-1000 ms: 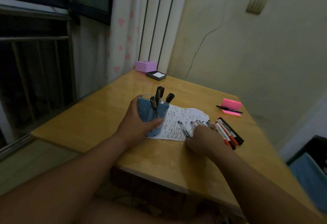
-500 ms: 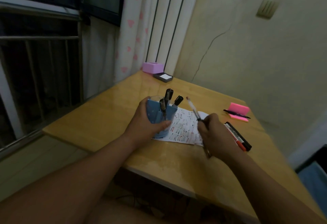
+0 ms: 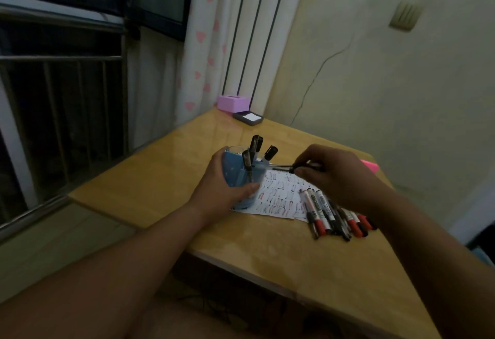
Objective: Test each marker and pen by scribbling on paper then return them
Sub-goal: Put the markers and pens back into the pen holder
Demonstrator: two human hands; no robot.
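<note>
Right hand (image 3: 332, 175) pinches pen (image 3: 288, 168), held near level, tip at cup (image 3: 238, 177) rim. Left hand (image 3: 225, 188) grips cup, standing on paper (image 3: 281, 194) edge, pens inside. Markers (image 3: 334, 215) lie grouped on table (image 3: 160, 177), right of paper.

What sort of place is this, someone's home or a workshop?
Most likely a room in a home: a curtain printed with pink hearts beside a barred window, and a wooden table near a cracked wall.
</note>
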